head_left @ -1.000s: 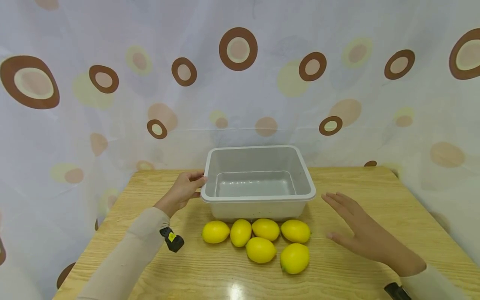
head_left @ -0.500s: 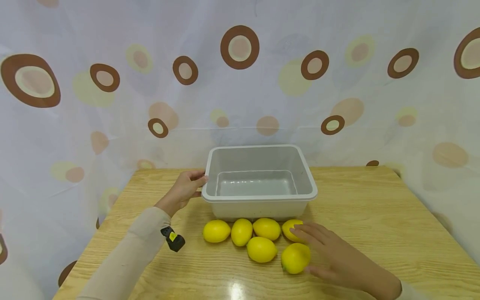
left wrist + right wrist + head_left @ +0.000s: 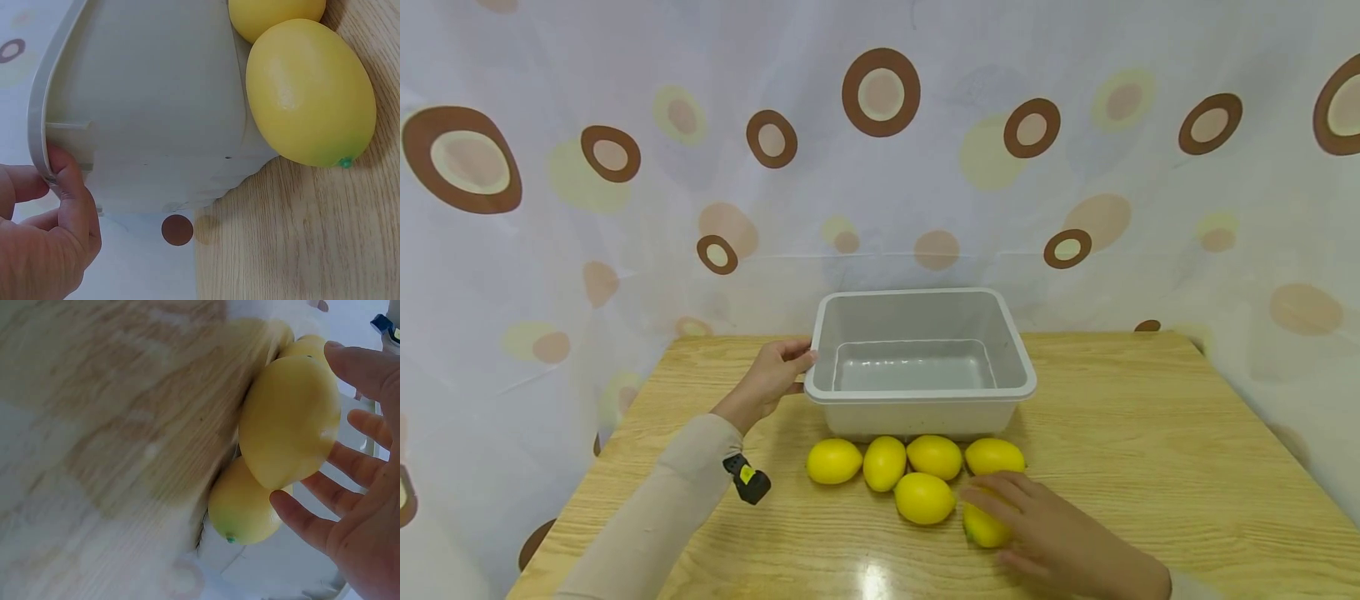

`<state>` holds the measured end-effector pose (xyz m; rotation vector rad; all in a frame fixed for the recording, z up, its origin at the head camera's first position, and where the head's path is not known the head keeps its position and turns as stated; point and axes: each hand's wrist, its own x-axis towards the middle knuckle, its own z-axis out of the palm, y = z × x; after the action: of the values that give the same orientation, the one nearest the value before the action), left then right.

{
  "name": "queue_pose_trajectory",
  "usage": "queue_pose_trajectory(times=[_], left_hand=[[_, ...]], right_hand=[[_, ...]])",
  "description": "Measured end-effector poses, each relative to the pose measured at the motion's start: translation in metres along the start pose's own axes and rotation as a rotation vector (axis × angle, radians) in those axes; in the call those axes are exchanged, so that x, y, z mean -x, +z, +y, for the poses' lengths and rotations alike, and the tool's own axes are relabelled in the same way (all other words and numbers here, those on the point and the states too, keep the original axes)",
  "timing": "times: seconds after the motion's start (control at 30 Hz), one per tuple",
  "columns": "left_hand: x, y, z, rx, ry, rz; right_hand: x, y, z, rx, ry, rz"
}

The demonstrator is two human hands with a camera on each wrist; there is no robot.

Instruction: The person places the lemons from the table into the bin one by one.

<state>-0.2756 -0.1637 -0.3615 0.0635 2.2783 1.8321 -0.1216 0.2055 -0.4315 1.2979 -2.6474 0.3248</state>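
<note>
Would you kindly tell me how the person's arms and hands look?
The left hand and right hand wear no gloves. The left sleeve is plain, long and beige, with a black device bearing a yellow patch at the wrist; the right sleeve, also pale, barely shows.

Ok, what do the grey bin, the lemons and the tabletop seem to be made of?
Bin: probably moulded plastic, smooth with a dull sheen; ribs show under its rim.
Lemons: perhaps plastic or foam imitations, smooth and satiny; one has a vivid green tip, but real fruit isn't ruled out.
Tabletop: wood or laminate, glossy; grain and a reflection show.
</note>
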Motion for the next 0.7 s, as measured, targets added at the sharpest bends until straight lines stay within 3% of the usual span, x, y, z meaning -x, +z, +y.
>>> queue_pose_trajectory(times=[0.1,0.4,0.7], left_hand=[[0.0,0.0,0.0,0.0,-0.001,0.0],[-0.002,0.001,-0.001,-0.006,-0.009,0.015],[0.0,0.0,0.0,0.012,-0.015,0.008]], right_hand=[[-0.001,0.001,-0.001,0.032,-0.021,-0.001],[-0.005,0.01,0.006,0.112,-0.151,0.099],[-0.009,0.013,0.008,0.166,-0.149,0.079]])
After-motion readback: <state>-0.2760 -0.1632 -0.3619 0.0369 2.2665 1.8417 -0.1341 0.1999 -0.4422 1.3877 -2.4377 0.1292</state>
